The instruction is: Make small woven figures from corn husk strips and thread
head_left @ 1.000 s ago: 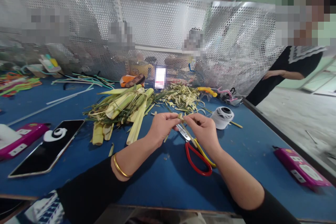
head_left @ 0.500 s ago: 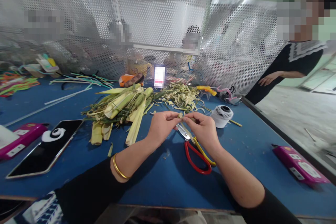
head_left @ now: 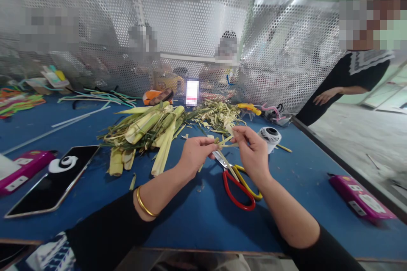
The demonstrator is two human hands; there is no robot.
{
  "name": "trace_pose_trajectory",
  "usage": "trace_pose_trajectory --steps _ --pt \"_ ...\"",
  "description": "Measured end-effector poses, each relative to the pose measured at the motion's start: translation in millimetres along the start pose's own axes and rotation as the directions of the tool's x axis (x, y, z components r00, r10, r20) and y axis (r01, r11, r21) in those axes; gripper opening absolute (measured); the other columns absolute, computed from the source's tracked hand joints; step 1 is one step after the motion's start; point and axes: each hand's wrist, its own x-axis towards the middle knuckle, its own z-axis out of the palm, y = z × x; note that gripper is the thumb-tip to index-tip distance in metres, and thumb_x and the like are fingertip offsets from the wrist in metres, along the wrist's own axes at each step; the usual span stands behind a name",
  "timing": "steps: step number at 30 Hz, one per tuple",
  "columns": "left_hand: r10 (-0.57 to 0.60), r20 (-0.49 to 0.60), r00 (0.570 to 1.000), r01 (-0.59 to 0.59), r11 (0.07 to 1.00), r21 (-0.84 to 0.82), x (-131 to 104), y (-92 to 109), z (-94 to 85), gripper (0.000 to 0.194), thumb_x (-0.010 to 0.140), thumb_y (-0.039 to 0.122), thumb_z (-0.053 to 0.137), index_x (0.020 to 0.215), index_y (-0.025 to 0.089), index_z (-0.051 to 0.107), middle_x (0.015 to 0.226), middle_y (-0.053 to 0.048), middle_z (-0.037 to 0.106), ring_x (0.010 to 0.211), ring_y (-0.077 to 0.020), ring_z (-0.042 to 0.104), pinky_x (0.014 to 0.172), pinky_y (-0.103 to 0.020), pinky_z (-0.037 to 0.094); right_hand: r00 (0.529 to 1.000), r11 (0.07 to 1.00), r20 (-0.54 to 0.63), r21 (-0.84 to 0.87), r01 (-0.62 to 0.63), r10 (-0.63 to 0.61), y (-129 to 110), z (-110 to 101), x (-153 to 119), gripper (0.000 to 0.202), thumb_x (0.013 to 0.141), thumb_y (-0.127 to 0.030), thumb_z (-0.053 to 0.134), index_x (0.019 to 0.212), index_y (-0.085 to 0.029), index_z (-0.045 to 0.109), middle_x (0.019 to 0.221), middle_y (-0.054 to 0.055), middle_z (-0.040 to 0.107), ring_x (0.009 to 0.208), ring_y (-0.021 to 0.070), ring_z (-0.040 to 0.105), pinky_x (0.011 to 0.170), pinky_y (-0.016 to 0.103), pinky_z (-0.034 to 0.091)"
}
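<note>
My left hand [head_left: 199, 151] is closed, pinching a small folded piece of corn husk between thumb and fingers. Pale husk strips [head_left: 226, 140] run from that piece across to my right hand [head_left: 251, 149], which pinches their far ends. Scissors [head_left: 237, 188] with one red and one yellow handle lie on the table beneath my hands, their blades partly hidden by my left fingers. A heap of corn husks [head_left: 149, 129] lies to the left of my left hand. Behind my hands sits a pile of shredded husk [head_left: 216, 114]. A white thread spool [head_left: 269, 137] stands beyond my right hand.
On the blue table [head_left: 190, 216] lie a phone [head_left: 41, 194], a magenta power strip [head_left: 27, 169] at left and another [head_left: 359, 199] at right. A perforated metal screen [head_left: 197, 21] closes the back. A person in black [head_left: 337, 80] stands at the right.
My right hand has moved right and slightly up, away from my left hand, drawing husk strips out between them. My left hand has stayed nearly in place.
</note>
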Motion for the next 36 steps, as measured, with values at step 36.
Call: trace_pose_trajectory --steps 36 --pt "0.025 0.029 0.999 -0.025 0.999 -0.03 5 -8 -3.0 0.021 0.069 0.026 0.067 0.082 0.013 0.076 0.047 0.001 0.056 0.042 -0.008 0.044 0.037 -0.018 0.024 0.85 0.81 0.325 -0.293 0.508 -0.416 2 1 -1 0.016 0.093 -0.025 0.054 0.089 -0.023 0.069 0.081 0.001 0.073 0.075 0.0156 0.064 0.091 0.036 0.037"
